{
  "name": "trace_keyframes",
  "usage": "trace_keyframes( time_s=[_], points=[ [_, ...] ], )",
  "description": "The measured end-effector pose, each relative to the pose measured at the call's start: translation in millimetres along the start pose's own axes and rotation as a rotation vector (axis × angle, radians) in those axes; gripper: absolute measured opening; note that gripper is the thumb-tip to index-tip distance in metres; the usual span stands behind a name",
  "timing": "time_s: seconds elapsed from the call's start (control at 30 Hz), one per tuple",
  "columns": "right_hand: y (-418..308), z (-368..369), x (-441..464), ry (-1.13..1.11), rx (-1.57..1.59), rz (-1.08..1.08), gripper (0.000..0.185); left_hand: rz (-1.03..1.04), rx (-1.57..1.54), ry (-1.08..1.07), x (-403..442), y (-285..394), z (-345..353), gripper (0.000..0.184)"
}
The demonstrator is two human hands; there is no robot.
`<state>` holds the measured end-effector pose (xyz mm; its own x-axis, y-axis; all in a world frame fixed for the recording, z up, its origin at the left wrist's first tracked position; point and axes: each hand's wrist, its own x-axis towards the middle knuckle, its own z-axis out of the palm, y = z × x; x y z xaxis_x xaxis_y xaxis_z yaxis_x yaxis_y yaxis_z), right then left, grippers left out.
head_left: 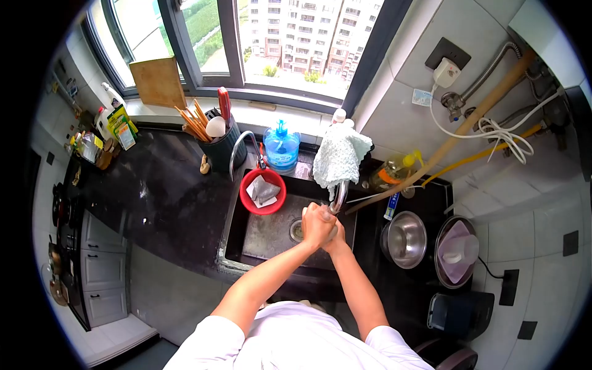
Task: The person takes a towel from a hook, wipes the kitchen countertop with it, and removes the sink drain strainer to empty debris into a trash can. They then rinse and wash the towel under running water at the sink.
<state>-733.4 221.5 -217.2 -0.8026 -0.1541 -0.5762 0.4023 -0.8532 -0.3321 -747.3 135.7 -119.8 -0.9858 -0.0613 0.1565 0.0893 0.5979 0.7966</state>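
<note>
My left hand [317, 223] is over the sink [265, 243], right below the spout of the metal faucet [339, 198]. Its fingers curl around my right hand [336, 238], so the two hands are pressed together. Most of the right hand's fingers are hidden behind the left. Whether water runs over them I cannot make out. A pale textured cloth [342, 154] hangs over the top of the faucet. The drain [296, 230] shows just left of my hands. At the sink's back left corner is a red bowl [250, 200] holding something grey and white.
Behind the sink stand a blue pump bottle [282, 148] and a dark utensil holder [225, 151] with chopsticks. To the right are a metal bowl [407, 240], a basin with a purple container [456, 253], a yellow-capped bottle [394, 172] and a slanting wooden pole [447, 140].
</note>
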Motion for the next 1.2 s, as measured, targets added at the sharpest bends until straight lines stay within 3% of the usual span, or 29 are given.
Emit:
trace_keyframes(
  time_s=[0.07,0.1,0.2,0.27,0.33,0.4,0.47,0.5,0.53,0.57,0.63,0.7,0.8,0.87,0.93,1.0,1.03,1.1,1.17,1.2],
  points=[
    [-2,-9,6,-0.104,0.061,0.145,0.035,-0.020,0.004,-0.074,-2,4,-5,0.028],
    [-7,-5,3,-0.054,0.028,0.156,0.035,-0.029,0.005,-0.109,-2,5,-7,0.033],
    [-24,-1,2,0.013,-0.100,0.153,0.036,0.071,-0.078,-0.196,-8,-13,-8,0.064],
    [-32,-9,18,-0.050,-0.218,0.106,0.037,-0.031,-0.217,-0.152,-17,-16,-4,0.086],
    [-37,-9,21,0.053,-0.300,0.153,0.034,-0.199,-0.275,-0.059,-17,-18,4,0.106],
    [-45,-7,16,0.079,-0.456,0.135,0.029,-0.659,-0.652,-0.308,-10,-31,13,0.074],
    [-61,15,4,0.011,-0.687,0.050,0.022,-0.953,-1.057,-0.502,-3,-29,-7,0.051],
    [-70,22,5,-0.027,-0.802,0.005,0.019,-1.007,-1.119,-0.459,-5,-33,-9,0.049],
    [-84,-11,45,-0.013,-1.041,-0.069,0.029,-1.061,-1.179,-0.414,-11,-37,-9,0.048],
    [-88,-34,79,0.073,-1.012,-0.251,0.043,-1.118,-1.238,-0.367,-15,-38,-9,0.047],
    [-114,6,75,0.037,-0.912,-0.257,0.051,-1.091,-1.163,-0.272,-20,-37,-11,0.048],
    [-116,47,59,-0.038,-0.721,-0.432,0.023,-1.071,-1.092,-0.199,-25,-46,-8,0.051],
    [-120,55,79,0.045,-0.780,-0.259,0.047,-1.085,-1.013,-0.058,-28,-51,-19,0.058],
    [-102,19,129,0.002,-0.623,-0.229,0.046,-1.040,-0.962,-0.029,-30,-73,-20,0.063],
    [-84,11,126,0.049,-0.655,-0.346,0.039,-1.042,-0.892,0.005,-31,-84,-26,0.068],
    [-106,61,37,-0.100,-0.697,-0.120,0.038,-1.028,-0.903,0.031,-31,-90,-34,0.067],
    [-105,35,30,-0.322,-0.652,-0.101,0.037,-1.019,-0.908,0.044,-31,-93,-38,0.067],
    [-82,14,-3,-0.155,-0.638,0.014,0.039,-0.997,-0.948,0.060,-26,-86,-50,0.064],
    [-41,4,-29,0.073,-0.614,0.283,0.060,-0.985,-0.977,0.066,-30,-80,-62,0.060],
    [-27,13,-49,-0.087,-0.649,0.296,0.091,-0.908,-1.072,0.003,-33,-90,-55,0.056]
  ],
)
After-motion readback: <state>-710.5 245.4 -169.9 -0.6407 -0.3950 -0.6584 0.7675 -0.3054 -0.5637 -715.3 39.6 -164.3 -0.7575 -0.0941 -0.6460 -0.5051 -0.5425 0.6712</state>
